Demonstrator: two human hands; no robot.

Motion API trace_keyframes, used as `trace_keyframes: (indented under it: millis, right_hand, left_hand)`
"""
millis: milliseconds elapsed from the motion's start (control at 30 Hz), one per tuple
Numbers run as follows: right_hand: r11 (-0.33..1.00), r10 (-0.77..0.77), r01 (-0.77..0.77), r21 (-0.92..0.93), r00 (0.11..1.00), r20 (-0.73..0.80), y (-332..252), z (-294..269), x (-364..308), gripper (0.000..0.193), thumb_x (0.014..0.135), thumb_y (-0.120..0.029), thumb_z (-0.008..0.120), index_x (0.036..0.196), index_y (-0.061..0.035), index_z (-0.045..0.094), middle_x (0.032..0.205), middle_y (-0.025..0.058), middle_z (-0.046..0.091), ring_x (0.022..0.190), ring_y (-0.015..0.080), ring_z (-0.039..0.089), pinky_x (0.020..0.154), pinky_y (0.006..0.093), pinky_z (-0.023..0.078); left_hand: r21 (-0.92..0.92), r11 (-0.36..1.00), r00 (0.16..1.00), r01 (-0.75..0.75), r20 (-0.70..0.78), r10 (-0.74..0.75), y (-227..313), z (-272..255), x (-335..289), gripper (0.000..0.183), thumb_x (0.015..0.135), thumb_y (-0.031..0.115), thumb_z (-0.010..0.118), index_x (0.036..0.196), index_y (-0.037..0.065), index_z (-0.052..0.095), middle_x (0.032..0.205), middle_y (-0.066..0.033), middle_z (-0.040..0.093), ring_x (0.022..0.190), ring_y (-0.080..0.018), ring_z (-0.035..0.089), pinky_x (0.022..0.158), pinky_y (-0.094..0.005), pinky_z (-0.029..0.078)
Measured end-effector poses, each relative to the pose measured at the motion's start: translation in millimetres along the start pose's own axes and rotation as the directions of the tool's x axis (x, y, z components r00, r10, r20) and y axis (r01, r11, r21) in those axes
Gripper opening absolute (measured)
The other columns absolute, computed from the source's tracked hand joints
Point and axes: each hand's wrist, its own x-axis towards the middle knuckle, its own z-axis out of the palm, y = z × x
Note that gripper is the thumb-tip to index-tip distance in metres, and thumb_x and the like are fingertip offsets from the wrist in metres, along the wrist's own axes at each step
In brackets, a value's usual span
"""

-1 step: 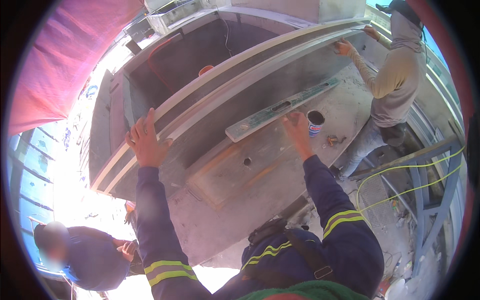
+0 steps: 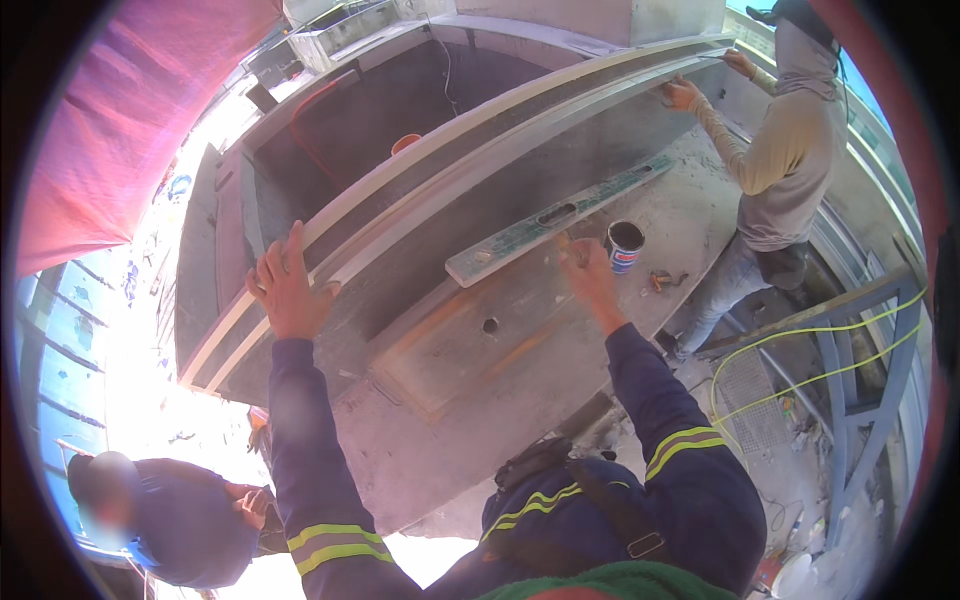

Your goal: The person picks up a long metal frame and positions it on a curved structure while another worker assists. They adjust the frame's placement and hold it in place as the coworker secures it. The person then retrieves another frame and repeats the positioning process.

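Observation:
My left hand rests on the left part of a long curved wall edge lined with pale strips, its fingers spread over them and its thumb out to the side. Lower on the right, my right hand is closed in a pinch; something small and yellowish seems to show at its fingertips, too small to name. Just beyond it lies a long green and white spirit level on the grey slab. Close to the right of that hand stands an open blue and white can, dark inside.
A co-worker at the right has both hands at the strips' far end. Another person stands low at the left. The slab has a round hole. A small orange-brown tool lies near the can. A yellow cable crosses a metal frame.
My right hand has dropped slightly toward me, away from the spirit level and the can. The whole view has shifted a little; my left hand stays at the strips.

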Motion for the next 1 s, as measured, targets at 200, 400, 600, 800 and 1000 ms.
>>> trace_keyframes:
  millis: [200,400,600,800,1000]
  right_hand:
    - [0.975,0.185,-0.209,0.077,0.951,0.246,47,-34,-101,0.038,0.093,-0.030,0.075,0.115,0.0000,0.066,0.106,0.0144,0.074,0.089,0.0249,0.072,0.080,0.0384,0.056]
    - [0.890,0.421,-0.449,0.083,0.876,0.235,80,-64,-161,0.036,0.094,-0.029,0.074,0.111,0.0023,0.067,0.103,0.0152,0.074,0.088,0.0230,0.072,0.080,0.0368,0.056]
    - [0.896,0.396,-0.426,0.126,0.894,0.209,93,-69,-172,0.037,0.094,-0.030,0.073,0.110,0.0029,0.067,0.100,0.0136,0.075,0.085,0.0217,0.072,0.077,0.0351,0.055]
    - [0.882,0.422,-0.461,0.100,0.866,0.267,96,-61,-173,0.037,0.095,-0.034,0.072,0.111,-0.0013,0.069,0.096,0.0124,0.075,0.085,0.0218,0.072,0.078,0.0356,0.055]
    - [0.878,0.420,-0.468,0.096,0.852,0.312,95,-49,-178,0.038,0.095,-0.037,0.072,0.110,-0.0025,0.070,0.097,0.0123,0.075,0.086,0.0222,0.072,0.079,0.0372,0.055]
  left_hand:
    - [0.010,1.000,0.999,0.006,-0.038,-0.005,1,4,4,0.122,0.063,0.024,0.097,0.164,0.031,0.028,0.148,-0.0115,0.042,0.144,-0.0322,0.036,0.120,-0.0595,0.019]
    - [0.025,0.999,0.996,-0.046,-0.080,0.047,-2,10,4,0.122,0.063,0.025,0.097,0.164,0.029,0.029,0.147,-0.0118,0.044,0.142,-0.0305,0.038,0.119,-0.0567,0.020]
    - [0.032,0.998,0.996,-0.044,-0.073,0.047,-2,11,4,0.124,0.064,0.024,0.096,0.166,0.031,0.025,0.149,-0.0111,0.044,0.143,-0.0310,0.039,0.118,-0.0563,0.021]
    - [0.038,0.998,0.996,-0.041,-0.077,0.044,-2,12,5,0.125,0.064,0.025,0.097,0.165,0.030,0.025,0.148,-0.0111,0.044,0.142,-0.0307,0.039,0.118,-0.0561,0.022]
    - [0.045,0.998,0.995,-0.039,-0.092,0.043,-3,13,3,0.123,0.063,0.025,0.097,0.165,0.029,0.027,0.147,-0.0107,0.046,0.142,-0.0310,0.039,0.118,-0.0555,0.022]
